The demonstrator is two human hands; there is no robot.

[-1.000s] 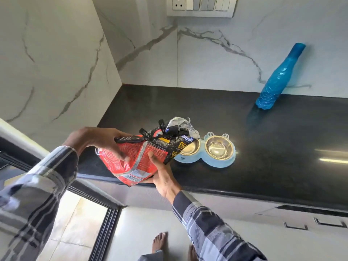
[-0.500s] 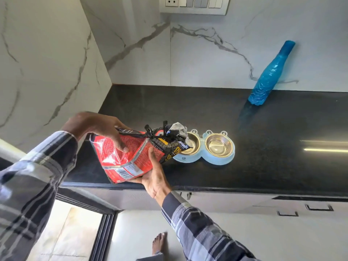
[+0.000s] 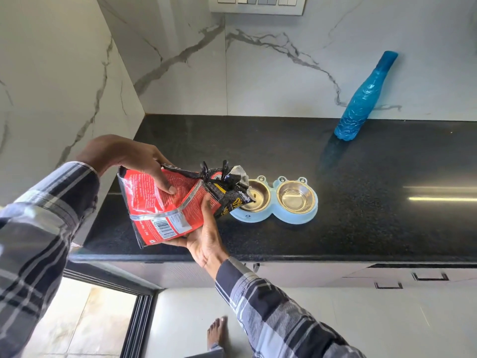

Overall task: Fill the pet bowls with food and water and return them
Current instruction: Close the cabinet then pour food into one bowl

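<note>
Since 0.5 s ago the food bag (image 3: pixel 165 205) has tipped further, its crumpled black-and-silver mouth now over the rim of the left bowl (image 3: pixel 256 198), w/ a pale bit of kibble or two showing just below the opening; 1 s ago the mouth sat higher and short of the bowl. Left hand (image 3: pixel 129 158) grips the bag's upper rear part from above, fingers curled down over the red panel, thumb side hidden behind it. Right hand (image 3: pixel 206 236) holds the bag from underneath, palm up, thumb pressed against the front near the black section, other fingers wrapped under the bottom edge by the barcode. Bag is tilted, bottom toward the person, mouth toward the bowls, held clear of the counter. Black clips or ties stick up at the neck of the bag, can't tell which. Light-blue double feeder (image 3: pixel 273 213) sits on the black countertop (image 3: pixel 374 202) near its front edge, two steel bowls side by side; right bowl (image 3: pixel 296 200) looks shiny, contents unclear. Blue bottle (image 3: pixel 361 104) stands well apart at the back right, leaning vs. the marble wall. Switch panel (image 3: pixel 258 3) on the wall above. Plaid sleeves on both arms; a bare foot (image 3: pixel 216 332) on the floor below.
</note>
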